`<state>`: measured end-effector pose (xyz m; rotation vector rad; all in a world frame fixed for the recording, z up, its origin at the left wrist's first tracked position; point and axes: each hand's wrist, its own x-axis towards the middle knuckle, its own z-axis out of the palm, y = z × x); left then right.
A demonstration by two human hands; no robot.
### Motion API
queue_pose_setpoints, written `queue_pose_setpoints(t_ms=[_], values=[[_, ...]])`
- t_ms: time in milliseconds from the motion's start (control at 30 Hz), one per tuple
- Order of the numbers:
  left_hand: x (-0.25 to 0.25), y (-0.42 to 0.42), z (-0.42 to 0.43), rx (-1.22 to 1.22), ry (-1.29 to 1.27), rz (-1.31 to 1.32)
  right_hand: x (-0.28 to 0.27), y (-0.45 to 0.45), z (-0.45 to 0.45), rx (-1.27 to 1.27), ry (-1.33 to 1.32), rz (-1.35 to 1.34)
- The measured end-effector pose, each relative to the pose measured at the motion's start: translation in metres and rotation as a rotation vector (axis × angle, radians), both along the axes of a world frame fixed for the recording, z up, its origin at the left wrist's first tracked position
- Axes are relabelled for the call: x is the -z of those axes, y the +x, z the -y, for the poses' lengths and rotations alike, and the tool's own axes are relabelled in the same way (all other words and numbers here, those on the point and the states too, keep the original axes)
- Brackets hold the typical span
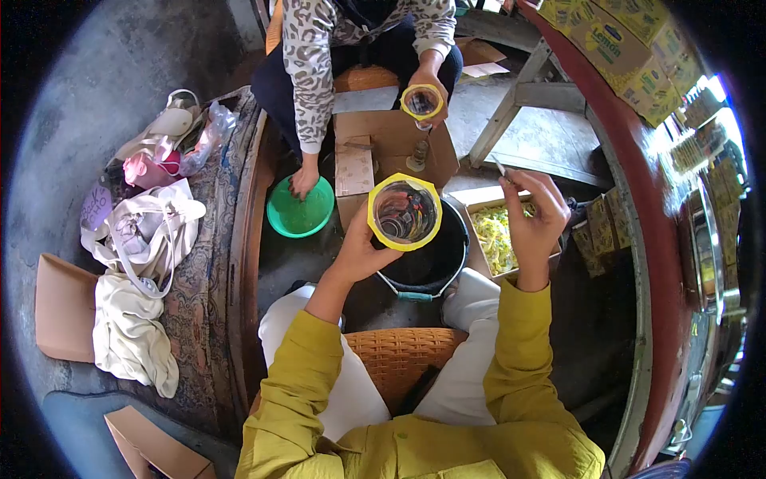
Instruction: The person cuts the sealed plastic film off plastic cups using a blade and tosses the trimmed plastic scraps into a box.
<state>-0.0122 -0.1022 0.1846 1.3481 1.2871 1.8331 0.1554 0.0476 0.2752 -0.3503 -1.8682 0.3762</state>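
Note:
My left hand (pixel 357 254) is wrapped round the side of a cup with a yellow, many-sided rim (pixel 437 199), its mouth facing up at me. Dark and reddish patches show inside; whether they are contents or reflections I cannot tell. Raised to the right, my right hand (pixel 538 219) pinches a thin, short white stick (pixel 500 168) between thumb and fingers, apart from the cup. Beneath the cup stands a black bucket (pixel 447 271) with a pale blue handle grip, between my knees.
Opposite, a person (pixel 311 72) holds a similar yellow-rimmed cup (pixel 421 101) and dips the other hand in a green basin (pixel 279 209). An open cardboard box (pixel 383 128) holds a clear glass-like item (pixel 417 156). Yellow scraps (pixel 495 239) fill a box at right. Bags (pixel 148 223) lie left.

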Motion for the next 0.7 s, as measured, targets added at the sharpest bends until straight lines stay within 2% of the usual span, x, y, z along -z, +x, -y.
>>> queue_pose_setpoints(t_ms=[133, 267, 300, 367, 467, 567, 633, 700], values=[[0.001, -0.004, -0.001, -0.011, -0.019, 0.036, 0.002, -0.014, 0.019, -0.054, -0.146, -0.027], [-0.002, -0.002, -0.002, -0.056, 0.032, 0.033, 0.004, -0.022, 0.033, -0.094, -0.160, -0.014], [-0.002, -0.002, -0.002, -0.084, 0.036, -0.001, 0.002, -0.023, 0.040, -0.114, -0.226, -0.028], [-0.001, -0.004, -0.003, -0.140, 0.051, -0.076, 0.004, -0.023, 0.043, -0.107, -0.177, 0.006], [-0.005, 0.001, -0.001, -0.087, 0.076, 0.097, 0.014, -0.023, 0.049, -0.104, -0.223, 0.020], [-0.001, 0.001, 0.000, -0.007, 0.085, 0.172, 0.021, -0.025, 0.056, -0.082, -0.444, -0.013], [-0.004, 0.005, -0.001, 0.075, 0.100, 0.257, 0.022, -0.026, 0.058, -0.095, -0.397, -0.011], [-0.003, 0.007, -0.003, 0.052, 0.105, 0.172, 0.023, -0.029, 0.060, -0.102, -0.360, -0.014]])
